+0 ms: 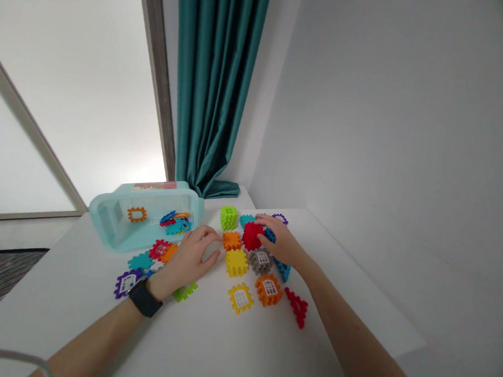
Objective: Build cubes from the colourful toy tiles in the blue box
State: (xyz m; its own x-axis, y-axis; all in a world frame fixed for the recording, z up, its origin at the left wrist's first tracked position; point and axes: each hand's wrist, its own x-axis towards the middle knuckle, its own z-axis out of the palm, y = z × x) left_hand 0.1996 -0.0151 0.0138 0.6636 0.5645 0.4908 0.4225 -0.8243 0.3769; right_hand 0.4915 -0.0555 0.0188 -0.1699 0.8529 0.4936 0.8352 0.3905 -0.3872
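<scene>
My right hand has its fingers and thumb around a red toothed cube. My left hand, with a dark watch on the wrist, is open, its thumb apart and its fingertips at the edge of an orange toothed block. A yellow block sits just in front of the orange one, and a grey block with a white window lies below the red cube. Blue pieces are partly hidden behind my right hand. A lime green cube stands farther back.
A light teal bin holding several pieces stands at the back left. Loose flat pieces, among them a purple window square, lie around my left wrist. Nearer are a yellow window square, an orange window block and a red triangle.
</scene>
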